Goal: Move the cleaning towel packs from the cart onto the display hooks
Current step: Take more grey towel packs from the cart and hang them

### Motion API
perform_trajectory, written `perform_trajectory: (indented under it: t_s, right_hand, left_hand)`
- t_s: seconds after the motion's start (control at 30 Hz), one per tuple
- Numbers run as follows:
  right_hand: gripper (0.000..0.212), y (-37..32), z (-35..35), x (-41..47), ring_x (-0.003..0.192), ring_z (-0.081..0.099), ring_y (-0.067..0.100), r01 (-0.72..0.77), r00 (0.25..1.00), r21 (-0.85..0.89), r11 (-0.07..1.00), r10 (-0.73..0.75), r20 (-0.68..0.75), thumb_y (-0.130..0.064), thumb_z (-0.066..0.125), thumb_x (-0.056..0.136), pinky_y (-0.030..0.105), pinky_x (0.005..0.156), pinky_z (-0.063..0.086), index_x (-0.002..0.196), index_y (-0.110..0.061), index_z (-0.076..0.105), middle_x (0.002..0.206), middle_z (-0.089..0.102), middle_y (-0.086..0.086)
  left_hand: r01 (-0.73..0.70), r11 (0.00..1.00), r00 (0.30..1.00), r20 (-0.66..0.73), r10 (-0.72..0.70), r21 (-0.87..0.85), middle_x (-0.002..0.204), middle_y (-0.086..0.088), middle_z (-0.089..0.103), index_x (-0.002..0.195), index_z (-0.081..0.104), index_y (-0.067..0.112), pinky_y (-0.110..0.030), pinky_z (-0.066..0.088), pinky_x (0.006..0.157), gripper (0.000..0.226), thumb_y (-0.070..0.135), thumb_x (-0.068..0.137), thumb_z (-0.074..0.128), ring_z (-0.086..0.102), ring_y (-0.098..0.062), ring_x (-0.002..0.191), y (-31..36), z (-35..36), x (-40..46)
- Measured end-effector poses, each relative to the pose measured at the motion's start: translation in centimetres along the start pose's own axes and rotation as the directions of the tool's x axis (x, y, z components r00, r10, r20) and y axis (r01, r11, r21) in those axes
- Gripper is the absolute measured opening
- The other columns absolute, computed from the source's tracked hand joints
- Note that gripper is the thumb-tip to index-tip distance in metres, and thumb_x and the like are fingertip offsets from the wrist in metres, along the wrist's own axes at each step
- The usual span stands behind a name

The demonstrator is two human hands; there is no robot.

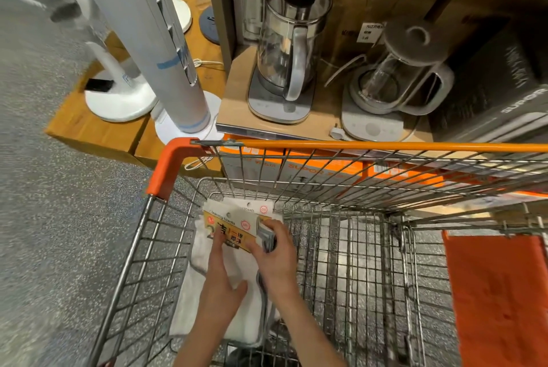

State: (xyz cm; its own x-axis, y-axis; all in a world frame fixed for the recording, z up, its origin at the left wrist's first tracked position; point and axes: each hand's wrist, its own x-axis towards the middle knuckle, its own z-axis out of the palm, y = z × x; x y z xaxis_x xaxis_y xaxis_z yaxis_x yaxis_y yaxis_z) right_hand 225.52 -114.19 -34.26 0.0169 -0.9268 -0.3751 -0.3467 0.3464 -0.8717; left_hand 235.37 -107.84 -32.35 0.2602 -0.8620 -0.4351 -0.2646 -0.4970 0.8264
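Speckled grey flooring [59,218] fills the left of the frame, and a wooden shelf [237,94] across the upper right carries two glass kettles [289,46] on their bases, with dark boxes to the far right. At upper left, white fan stands [121,100] and a pale tower fan [178,70] sit on a low wooden platform.

Across the lower centre stands a wire cart [355,248] with an orange rim and an orange flap at lower right. Inside it, toward its left side, lie the cleaning towel packs [237,218] (white cloths with yellow and white header cards, overlapping one another).

Both hands reach down into the cart from the bottom edge. The left hand [221,283] lies on the top pack with fingers straight, its fingertips pressing on the yellow card. The right hand [274,260], just beside it, has its fingers curled round the right edge of a pack, pinching the card and folded cloth there.
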Motion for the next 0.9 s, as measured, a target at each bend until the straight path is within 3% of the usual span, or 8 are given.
perform_trajectory:
  t_s: [0.13,0.23,0.33,0.4,0.53,0.67,0.77,0.9]
  right_hand:
    - [0.04,-0.2,-0.2,0.3,0.105,0.059,0.011,-0.04,0.999,0.09,0.995,0.041,-0.013,-0.018,0.079,0.073,0.036,0.09,0.05,0.103,-0.034,0.056,0.109,0.064,-0.007]
    - [0.043,-0.6,-0.4,0.3,0.102,0.061,0.013,-0.039,0.999,0.113,0.993,0.039,-0.002,-0.017,0.08,0.071,0.043,0.087,0.052,0.095,-0.042,0.054,0.106,0.066,-0.006]
    - [0.044,-0.9,-0.7,0.0,0.103,0.061,0.013,-0.035,0.999,0.13,0.991,0.033,0.015,-0.015,0.08,0.071,0.044,0.087,0.051,0.093,-0.044,0.053,0.105,0.065,-0.007]
    - [0.05,-1.2,-1.2,-0.1,0.102,0.061,0.013,-0.047,0.999,0.124,0.991,0.045,0.019,-0.015,0.08,0.07,0.042,0.087,0.052,0.095,-0.046,0.05,0.106,0.064,-0.009]
    - [0.07,-1.7,-1.8,0.6,0.107,0.057,0.012,-0.151,0.985,0.108,0.983,0.14,0.104,-0.012,0.082,0.069,0.031,0.087,0.051,0.124,-0.033,0.045,0.112,0.059,-0.007]
    - [0.058,-1.9,-1.7,1.4,0.115,0.05,0.013,-0.164,0.97,-0.022,0.986,0.166,0.18,-0.02,0.082,0.07,0.028,0.098,0.043,0.123,-0.02,0.057,0.12,0.053,-0.002]
    - [0.053,-1.8,-1.9,1.0,0.115,0.038,0.011,-0.137,0.977,-0.03,0.99,0.14,0.161,-0.021,0.081,0.071,0.019,0.098,0.033,0.119,-0.019,0.058,0.118,0.037,-0.001]
    - [0.043,-1.5,-1.8,-0.2,0.114,0.048,0.007,-0.104,0.982,-0.007,0.995,0.104,0.156,-0.024,0.081,0.072,0.025,0.096,0.043,0.105,-0.034,0.056,0.118,0.054,-0.008]
  left_hand:
    - [-0.029,0.999,0.999,-0.017,0.029,-0.016,0.15,0.02,0.01,0.135,-0.004,0.05,-0.003,0.041,0.072,0.109,-0.015,0.077,0.062,0.02,0.001,0.132,0.0,-0.2,0.1]
    - [-0.05,0.999,0.998,-0.044,0.05,-0.011,0.147,0.02,0.012,0.132,-0.005,0.054,-0.005,0.042,0.075,0.11,-0.013,0.078,0.063,0.019,0.002,0.131,0.1,-0.3,-0.1]
    - [-0.08,0.997,0.995,-0.069,0.078,-0.016,0.143,0.032,0.009,0.134,-0.003,0.052,-0.028,0.042,0.098,0.108,-0.011,0.078,0.065,0.019,-0.002,0.135,0.7,-0.6,-0.4]
    - [-0.082,0.996,0.994,-0.071,0.08,-0.027,0.139,0.037,0.007,0.136,0.0,0.049,-0.031,0.032,0.107,0.105,-0.01,0.08,0.064,0.018,-0.002,0.137,1.1,-0.7,-0.6]
    - [-0.119,0.992,0.992,-0.052,0.117,-0.042,0.141,0.036,0.005,0.138,0.0,0.045,-0.014,0.019,0.106,0.099,-0.007,0.083,0.064,0.012,0.027,0.127,1.6,-0.6,-0.6]
    - [-0.129,0.991,0.99,-0.056,0.127,-0.033,0.143,0.034,0.004,0.14,0.002,0.041,0.007,0.014,0.096,0.097,-0.007,0.083,0.064,0.012,0.015,0.13,1.7,-0.9,-0.4]
    - [-0.121,0.992,0.991,-0.053,0.119,-0.026,0.142,0.033,0.005,0.14,0.002,0.04,0.008,0.013,0.095,0.098,-0.009,0.082,0.064,0.013,0.013,0.13,1.5,-1.0,-0.5]
    - [-0.122,0.993,0.992,-0.043,0.121,-0.01,0.141,0.035,0.006,0.137,0.002,0.046,-0.001,0.013,0.102,0.098,-0.007,0.082,0.064,0.011,0.009,0.135,1.6,-1.1,-1.0]
